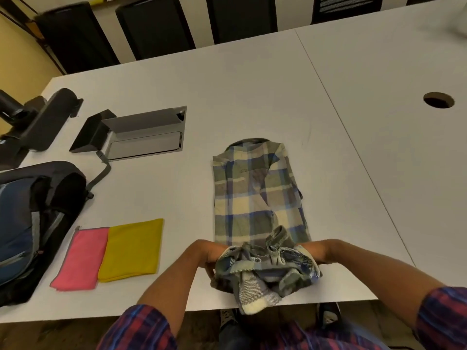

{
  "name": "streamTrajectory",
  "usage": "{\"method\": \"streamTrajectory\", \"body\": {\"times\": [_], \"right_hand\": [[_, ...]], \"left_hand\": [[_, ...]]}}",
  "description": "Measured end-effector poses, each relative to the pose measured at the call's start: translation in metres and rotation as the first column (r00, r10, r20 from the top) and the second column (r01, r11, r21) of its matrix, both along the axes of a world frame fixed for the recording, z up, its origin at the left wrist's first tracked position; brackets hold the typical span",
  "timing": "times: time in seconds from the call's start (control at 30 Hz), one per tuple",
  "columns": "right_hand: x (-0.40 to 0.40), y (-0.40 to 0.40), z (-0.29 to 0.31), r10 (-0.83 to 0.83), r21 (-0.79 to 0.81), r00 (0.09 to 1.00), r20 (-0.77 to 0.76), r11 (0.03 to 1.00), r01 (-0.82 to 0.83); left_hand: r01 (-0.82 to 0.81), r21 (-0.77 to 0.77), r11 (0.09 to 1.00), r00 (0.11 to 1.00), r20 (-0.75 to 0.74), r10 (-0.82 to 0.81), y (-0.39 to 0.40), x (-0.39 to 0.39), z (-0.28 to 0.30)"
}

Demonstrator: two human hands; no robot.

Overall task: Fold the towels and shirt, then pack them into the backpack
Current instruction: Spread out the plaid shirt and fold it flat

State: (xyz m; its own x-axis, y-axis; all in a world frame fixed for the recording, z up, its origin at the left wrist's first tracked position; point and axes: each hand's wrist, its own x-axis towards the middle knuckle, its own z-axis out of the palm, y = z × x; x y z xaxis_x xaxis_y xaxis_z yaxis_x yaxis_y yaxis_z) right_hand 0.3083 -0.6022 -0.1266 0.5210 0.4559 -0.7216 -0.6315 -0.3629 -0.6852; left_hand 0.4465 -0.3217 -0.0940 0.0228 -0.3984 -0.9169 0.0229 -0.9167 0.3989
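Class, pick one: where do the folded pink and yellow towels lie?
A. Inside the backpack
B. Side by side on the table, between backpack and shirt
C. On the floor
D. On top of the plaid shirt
B: the pink towel and yellow towel lie flat, edges touching, on the table, right of the backpack and left of the shirt.

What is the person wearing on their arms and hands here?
Both forearms are bare. Each sleeve, left sleeve and right sleeve, is red-and-blue plaid, pushed up near the elbow. No gloves, watch or rings show on the left hand or right hand.
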Motion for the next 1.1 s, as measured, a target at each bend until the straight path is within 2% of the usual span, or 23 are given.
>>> {"method": "streamTrajectory", "body": {"times": [0.03,0.13,0.23,0.3,0.33,0.4,0.5,0.57,0.63,0.7,0.83,1.0,1.1], "right_hand": [[-0.003,-0.001,-0.002,-0.046,0.052,0.999,-0.021,0.998,0.047],[-0.002,-0.014,-0.013,-0.168,0.191,0.985,0.042,0.969,0.157],[0.009,-0.020,-0.001,-0.365,0.299,0.924,0.113,0.899,0.319],[0.022,-0.018,0.019,-0.507,0.366,0.849,0.152,0.826,0.428],[0.031,-0.019,0.023,-0.567,0.384,0.811,0.146,0.788,0.481],[0.050,-0.019,0.027,-0.644,0.358,0.753,0.134,0.740,0.570],[0.076,-0.021,0.031,-0.750,0.275,0.649,0.127,0.656,0.703],[0.089,-0.022,0.032,-0.818,0.215,0.554,0.153,0.575,0.790],[0.099,-0.025,0.025,-0.863,0.117,0.444,0.240,0.480,0.870],[0.104,-0.029,0.013,-0.876,0.028,0.395,0.277,0.418,0.908],[0.104,-0.033,-0.005,-0.861,-0.077,0.455,0.228,0.450,0.890],[0.105,-0.040,-0.006,-0.803,-0.060,0.557,0.212,0.558,0.828],[0.107,-0.042,-0.007,-0.784,-0.056,0.587,0.201,0.589,0.806]], "left_hand": [[-0.055,-0.017,0.998,0.998,-0.031,0.054,0.003,0.000,0.001],[-0.277,-0.100,0.956,0.956,-0.127,0.264,0.012,0.005,0.003],[-0.591,-0.159,0.791,0.797,-0.266,0.542,0.016,0.016,0.005],[-0.703,-0.177,0.689,0.704,-0.312,0.638,0.013,0.026,0.007],[-0.718,-0.202,0.666,0.692,-0.310,0.652,0.011,0.032,0.008],[-0.725,-0.270,0.634,0.689,-0.265,0.675,0.004,0.043,0.012],[-0.704,-0.343,0.622,0.669,-0.026,0.743,-0.013,0.063,0.013],[-0.742,-0.315,0.592,0.590,0.113,0.799,-0.024,0.079,0.006],[-0.809,-0.267,0.524,0.499,0.160,0.852,-0.030,0.089,-0.001],[-0.839,-0.234,0.491,0.463,0.168,0.870,-0.031,0.095,-0.011],[-0.828,-0.184,0.530,0.497,0.199,0.845,-0.030,0.099,-0.023],[-0.716,-0.335,0.613,0.475,0.410,0.779,-0.041,0.111,-0.022],[-0.667,-0.290,0.686,0.501,0.508,0.701,-0.056,0.118,-0.019]]}}
